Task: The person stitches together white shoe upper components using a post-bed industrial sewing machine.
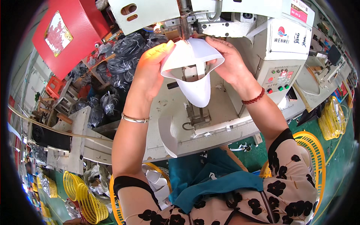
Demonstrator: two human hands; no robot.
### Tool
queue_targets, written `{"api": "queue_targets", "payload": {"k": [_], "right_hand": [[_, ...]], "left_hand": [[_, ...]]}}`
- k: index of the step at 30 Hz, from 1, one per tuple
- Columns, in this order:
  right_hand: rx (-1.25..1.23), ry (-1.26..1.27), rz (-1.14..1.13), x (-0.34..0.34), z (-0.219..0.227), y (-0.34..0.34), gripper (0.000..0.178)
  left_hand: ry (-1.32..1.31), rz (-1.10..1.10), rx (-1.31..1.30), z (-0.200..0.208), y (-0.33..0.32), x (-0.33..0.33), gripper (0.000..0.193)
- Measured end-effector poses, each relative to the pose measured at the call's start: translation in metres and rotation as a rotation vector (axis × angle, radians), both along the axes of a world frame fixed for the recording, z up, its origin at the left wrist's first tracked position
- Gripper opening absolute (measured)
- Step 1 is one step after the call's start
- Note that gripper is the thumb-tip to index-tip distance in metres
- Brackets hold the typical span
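The person wears a short-sleeved top (288, 187) in pale beige printed with black flowers, its sleeves edged in black. A thin silver bangle (135, 119) circles the left wrist, and a bracelet of dark red beads (254, 99) circles the right. A teal cloth (210, 180) covers the lap.

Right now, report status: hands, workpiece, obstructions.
Left hand and right hand both grip white curved piece at machine head. Nothing between hands.
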State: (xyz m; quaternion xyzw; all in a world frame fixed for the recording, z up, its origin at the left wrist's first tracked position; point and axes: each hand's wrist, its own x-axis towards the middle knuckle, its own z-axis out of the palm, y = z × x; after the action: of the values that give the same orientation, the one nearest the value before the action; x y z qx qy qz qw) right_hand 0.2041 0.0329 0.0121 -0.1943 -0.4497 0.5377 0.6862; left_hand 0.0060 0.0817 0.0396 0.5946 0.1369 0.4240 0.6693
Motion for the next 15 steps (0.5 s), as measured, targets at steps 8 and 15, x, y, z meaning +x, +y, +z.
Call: {"api": "queue_targets", "payload": {"k": [8, 15], "right_hand": [[-0.025, 0.101, 0.035, 0.002, -0.009, 0.012, 0.018], [-0.097, 0.109, -0.033, -0.004, -0.004, 0.005, 0.017]], "left_hand": [[-0.012, -0.033, -0.069, -0.003, 0.009, 0.007, 0.027], [-0.021, -0.056, -0.102, -0.007, 0.012, 0.008, 0.029]]}}
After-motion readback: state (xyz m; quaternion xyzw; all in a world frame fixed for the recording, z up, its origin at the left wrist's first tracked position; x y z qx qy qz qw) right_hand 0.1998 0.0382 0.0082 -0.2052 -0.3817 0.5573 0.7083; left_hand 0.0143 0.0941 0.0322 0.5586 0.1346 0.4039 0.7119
